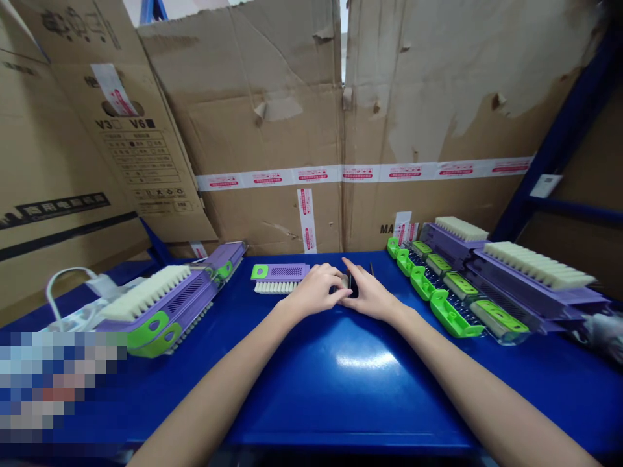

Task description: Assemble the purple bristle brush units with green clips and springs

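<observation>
1. We are reading "V3" and "V6" on the left carton (146,146).
2. We are reading "MA" on the rear cardboard (438,97).
3. We are finding red print on packing tape (335,174) illegible.

Looks smooth and glossy, like painted metal, on the blue tabletop (311,395); matt, creased and scuffed on the cardboard wall (263,139); like smooth plastic on the purple brush body (289,271) and green caps (451,316); rough and matt on the cream bristles (276,288)
</observation>
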Tool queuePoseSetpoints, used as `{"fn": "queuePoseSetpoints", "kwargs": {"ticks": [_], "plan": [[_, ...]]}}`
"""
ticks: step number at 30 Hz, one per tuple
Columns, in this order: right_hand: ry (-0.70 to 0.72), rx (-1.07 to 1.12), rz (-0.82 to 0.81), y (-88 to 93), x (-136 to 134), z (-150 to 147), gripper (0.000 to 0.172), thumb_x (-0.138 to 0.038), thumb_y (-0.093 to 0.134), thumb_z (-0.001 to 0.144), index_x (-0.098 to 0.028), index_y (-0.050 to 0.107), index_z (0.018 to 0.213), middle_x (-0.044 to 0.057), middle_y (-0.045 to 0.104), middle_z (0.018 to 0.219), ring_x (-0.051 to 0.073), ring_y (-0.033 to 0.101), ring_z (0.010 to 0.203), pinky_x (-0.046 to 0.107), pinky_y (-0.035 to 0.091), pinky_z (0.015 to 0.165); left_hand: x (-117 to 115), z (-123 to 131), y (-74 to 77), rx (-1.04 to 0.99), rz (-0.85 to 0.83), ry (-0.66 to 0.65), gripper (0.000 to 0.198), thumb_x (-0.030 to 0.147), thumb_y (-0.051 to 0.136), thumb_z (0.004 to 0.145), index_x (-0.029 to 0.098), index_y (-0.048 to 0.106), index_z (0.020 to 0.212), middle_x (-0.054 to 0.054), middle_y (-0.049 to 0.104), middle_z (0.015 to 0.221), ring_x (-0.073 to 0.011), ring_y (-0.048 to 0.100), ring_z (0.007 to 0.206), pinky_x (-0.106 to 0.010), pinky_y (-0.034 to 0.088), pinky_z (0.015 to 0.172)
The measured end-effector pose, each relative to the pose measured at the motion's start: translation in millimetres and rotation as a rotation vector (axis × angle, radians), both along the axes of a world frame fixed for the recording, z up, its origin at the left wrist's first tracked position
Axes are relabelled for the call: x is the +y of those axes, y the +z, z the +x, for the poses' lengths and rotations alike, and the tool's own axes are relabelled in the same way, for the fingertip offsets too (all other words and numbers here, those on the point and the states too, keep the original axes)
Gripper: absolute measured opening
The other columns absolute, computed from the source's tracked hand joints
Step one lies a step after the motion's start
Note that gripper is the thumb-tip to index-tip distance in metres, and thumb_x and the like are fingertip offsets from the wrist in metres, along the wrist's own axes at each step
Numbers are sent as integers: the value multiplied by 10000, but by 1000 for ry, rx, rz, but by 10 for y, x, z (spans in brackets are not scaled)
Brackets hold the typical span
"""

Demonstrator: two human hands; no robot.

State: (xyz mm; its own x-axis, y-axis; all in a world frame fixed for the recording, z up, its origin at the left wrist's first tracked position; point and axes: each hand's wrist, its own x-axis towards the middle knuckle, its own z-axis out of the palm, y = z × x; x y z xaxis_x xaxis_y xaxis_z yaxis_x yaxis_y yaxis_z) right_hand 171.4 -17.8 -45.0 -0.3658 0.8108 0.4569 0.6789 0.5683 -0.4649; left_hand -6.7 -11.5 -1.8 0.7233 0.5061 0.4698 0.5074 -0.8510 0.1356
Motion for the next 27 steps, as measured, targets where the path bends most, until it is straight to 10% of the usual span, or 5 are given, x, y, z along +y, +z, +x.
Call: {"fn": "queuePoseSetpoints", "kwargs": {"ticks": [8, 17, 27], "plan": [[-34, -26, 1, 5, -4, 6, 931, -415, 677, 730, -171, 181, 1479, 185, 453, 1336, 293, 456, 1242, 462, 381, 1017, 22, -197, 136, 173, 275, 99, 296, 447, 561, 840, 170, 655, 886, -94, 636, 936, -245, 553, 960, -420, 383, 893], [-153, -91, -25, 79, -14, 38, 871, -380, 663, 758, -144, 212, 1464, 189, 479, 1304, 301, 424, 1268, 466, 325, 1054, 149, -653, 299, 416, 62, 488, 791, 525, 718, 658, 175, 441, 1311, -165, 647, 1097, -351, 610, 1000, -424, 457, 797], [-248, -150, 41, 50, 43, 118, 861, -426, 640, 756, -178, 222, 1466, 169, 504, 1270, 314, 450, 1241, 515, 283, 1067, 220, -596, 231, 239, 129, 421, 304, 349, 540, 834, 176, 590, 1079, -114, 686, 1023, -263, 644, 958, -358, 487, 814]]}}
